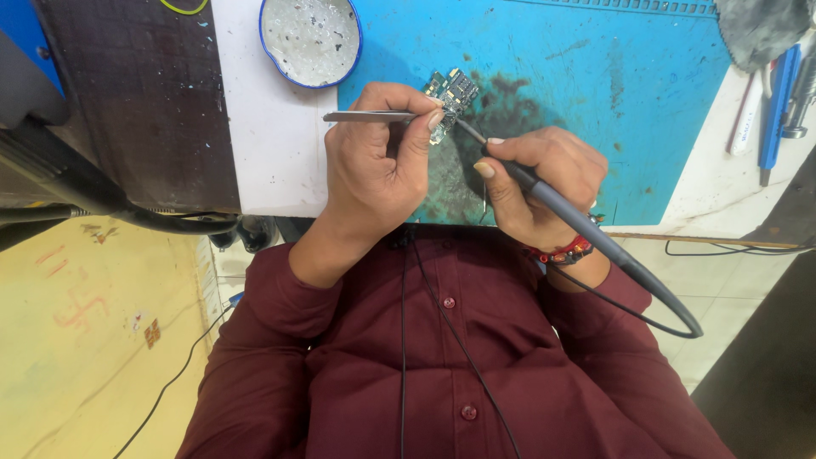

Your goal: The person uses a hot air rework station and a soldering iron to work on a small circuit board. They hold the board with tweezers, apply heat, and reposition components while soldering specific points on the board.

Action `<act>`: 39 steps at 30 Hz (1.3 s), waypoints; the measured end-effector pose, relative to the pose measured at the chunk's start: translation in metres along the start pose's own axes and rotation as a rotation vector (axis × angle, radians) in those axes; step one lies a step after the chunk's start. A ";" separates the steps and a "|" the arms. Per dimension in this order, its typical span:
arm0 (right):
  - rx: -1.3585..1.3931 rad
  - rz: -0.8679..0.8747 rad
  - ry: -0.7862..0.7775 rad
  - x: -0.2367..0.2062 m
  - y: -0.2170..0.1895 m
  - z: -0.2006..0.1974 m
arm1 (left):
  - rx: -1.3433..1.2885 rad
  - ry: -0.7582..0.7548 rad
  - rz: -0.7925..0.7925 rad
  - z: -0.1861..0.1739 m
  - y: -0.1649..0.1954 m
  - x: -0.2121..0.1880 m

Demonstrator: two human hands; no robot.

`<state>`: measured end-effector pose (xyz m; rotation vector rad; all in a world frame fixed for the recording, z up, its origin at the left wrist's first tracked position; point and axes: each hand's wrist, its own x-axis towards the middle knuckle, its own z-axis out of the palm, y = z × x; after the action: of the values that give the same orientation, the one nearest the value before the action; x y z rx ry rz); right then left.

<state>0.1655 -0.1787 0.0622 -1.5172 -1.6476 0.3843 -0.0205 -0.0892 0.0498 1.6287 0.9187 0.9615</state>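
Observation:
A small green circuit board (452, 87) lies on a blue work mat (612, 102) with a dark stained patch. My left hand (374, 161) pinches metal tweezers (361, 116), their tips reaching the board's near edge. My right hand (544, 183) grips a grey soldering iron (586, 234) like a pen, its tip touching the board just below the tweezers. The iron's cable loops off to the right over my maroon sleeve.
A round blue-rimmed dish (310, 38) with grey residue sits left of the mat on a white tabletop (272, 153). Blue and white tools (778, 102) lie at the right edge. A dark panel (144, 93) and thick black cable (170, 223) are at left.

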 end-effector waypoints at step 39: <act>0.002 -0.033 -0.022 0.001 0.002 0.001 | 0.007 0.001 -0.001 0.001 0.000 0.001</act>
<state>0.1663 -0.1769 0.0610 -1.4875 -1.6864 0.3856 -0.0198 -0.0887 0.0494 1.6339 0.9247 0.9594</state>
